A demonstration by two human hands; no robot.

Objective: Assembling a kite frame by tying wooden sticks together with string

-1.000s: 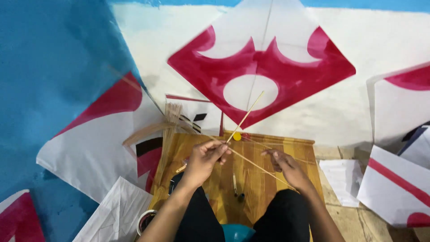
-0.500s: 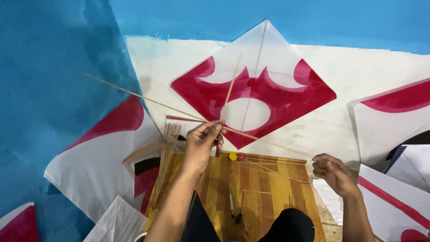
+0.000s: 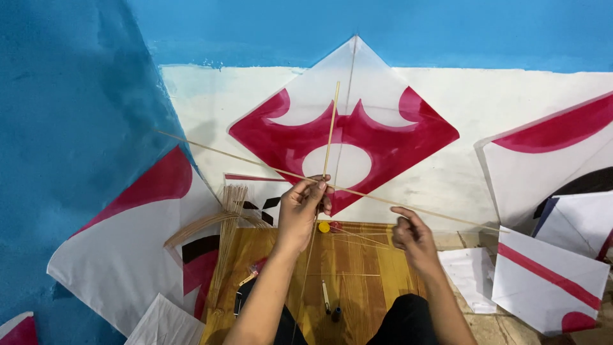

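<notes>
Currently the left hand (image 3: 305,207) is raised above a wooden board (image 3: 357,268), its fingers closed in a pinch where 2 thin bamboo sticks cross. The upright stick (image 3: 331,131) rises from that pinch, tilted slightly right, and its tip lies in front of the upper half of a white and crimson diamond kite (image 3: 348,137) that leans against the wall. The long stick (image 3: 242,160) runs from far left, high against the blue wall (image 3: 70,128), down through the pinch and on to the right.

The right hand (image 3: 412,236) sits lower and to the right, just beside the long stick's descending run. Its fingers are loosely curled; whether they actually grip the stick cannot be told.

On the board lie a small yellow round object (image 3: 324,227), 2 dark pens or markers (image 3: 329,301) and several loose thin sticks. A bundle of bamboo sticks (image 3: 223,223) fans out at the board's left edge, resting partly on another white and crimson kite (image 3: 128,255).

More kites of the same colouring stand and lie at the right: a large one (image 3: 549,153) against the wall, a smaller one (image 3: 549,281) on the floor. A white paper sheet (image 3: 471,278) lies between the board and the smaller kite.
</notes>
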